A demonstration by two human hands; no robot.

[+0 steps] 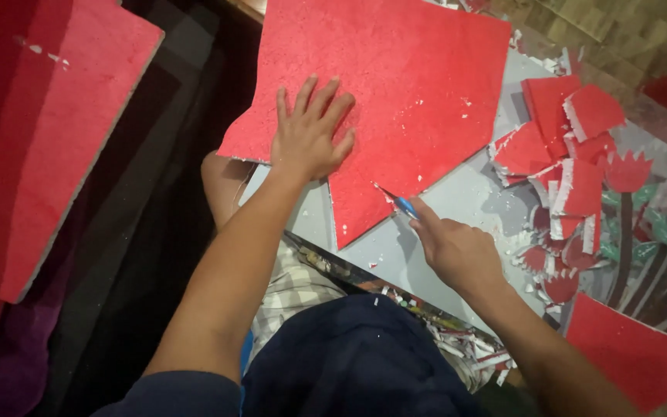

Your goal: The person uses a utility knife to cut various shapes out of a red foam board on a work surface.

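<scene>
The left hand (310, 131) lay flat, fingers spread, on the large red foam sheet (411, 85). The right hand (457, 251) gripped a blue-handled knife (401, 204) at the sheet's edge, its blade hard to make out; red offcuts (573, 154) lay piled beside.

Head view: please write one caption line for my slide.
Left hand presses flat on a red foam sheet while the right hand cuts its edge with a blue knife.

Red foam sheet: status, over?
Left hand flat on red foam sheet. Right hand grips blue cutter at sheet's edge. Cut red scraps piled right.
</scene>
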